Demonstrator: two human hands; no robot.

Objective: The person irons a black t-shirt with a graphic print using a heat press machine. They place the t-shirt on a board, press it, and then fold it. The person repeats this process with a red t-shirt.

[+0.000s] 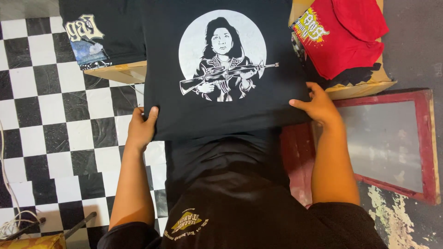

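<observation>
Black T-shirt [221, 115]: folded, lying flat on a wooden surface [121, 73] and filling its middle; its near edge hangs just past the near edge of the surface, against the person's body.
Print: a white circle holding a drawn figure with a rifle, facing up in the middle of the shirt.
Left hand [140, 129]: fingers curled together over the near left corner of the black T-shirt, clamped on the cloth.
Right hand [318, 106]: at the near right corner of the shirt, thumb on top and fingers bent round the edge, gripping it.
Dark shirt [99, 32]: folded at the far left corner of the surface, a yellow and blue print showing, touching the left side of the black T-shirt.
Red shirt [344, 39]: crumpled on the far right part of the surface, yellow print up, just beside the right hand.
Red-framed screen [392, 143]: lies on the floor to the right, near the right forearm.
Floor [46, 129]: black and white checks on the left, a white cable near its left edge.
</observation>
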